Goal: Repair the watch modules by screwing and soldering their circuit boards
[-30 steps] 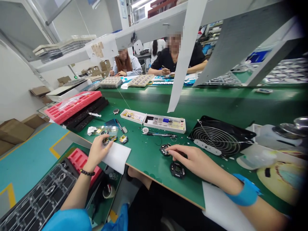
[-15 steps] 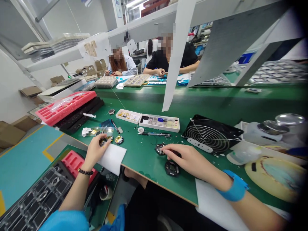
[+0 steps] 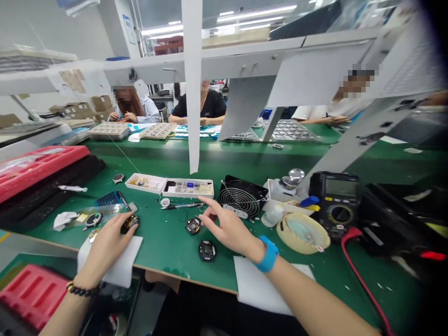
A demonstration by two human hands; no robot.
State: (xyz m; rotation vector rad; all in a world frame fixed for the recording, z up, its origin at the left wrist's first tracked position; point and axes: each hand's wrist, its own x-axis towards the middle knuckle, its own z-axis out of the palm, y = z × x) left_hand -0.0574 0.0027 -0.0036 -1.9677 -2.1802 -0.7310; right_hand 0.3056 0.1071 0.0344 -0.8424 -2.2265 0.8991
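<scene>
My left hand [image 3: 107,245] lies low over the bench, thumb and fingers closed around a small round watch module [image 3: 130,225] with gold and dark parts. Its fingers partly cover that module. Beneath the wrist is a white foam sheet [image 3: 132,254]. My right hand [image 3: 229,228] hovers with its fingers apart, index finger stretched forward. Just left of its fingertips lies a black round watch casing [image 3: 192,226]. A second black watch casing [image 3: 207,251] rests nearer the bench edge. Beside my left hand are a round watch part [image 3: 94,220] and a gold-coloured piece [image 3: 94,234].
White part boxes [image 3: 189,187], tweezers [image 3: 184,205] and a black fan [image 3: 241,196] stand beyond my hands. At right are a yellow bowl [image 3: 303,233], a multimeter [image 3: 336,205] and a red cable [image 3: 364,280]. Red and black foam trays [image 3: 45,163] sit left. Co-workers sit across.
The view has swung right, bringing the multimeter in. My left hand has shifted onto the neighbouring watch module. My right hand has lifted off the black casing, and its fingers have spread.
</scene>
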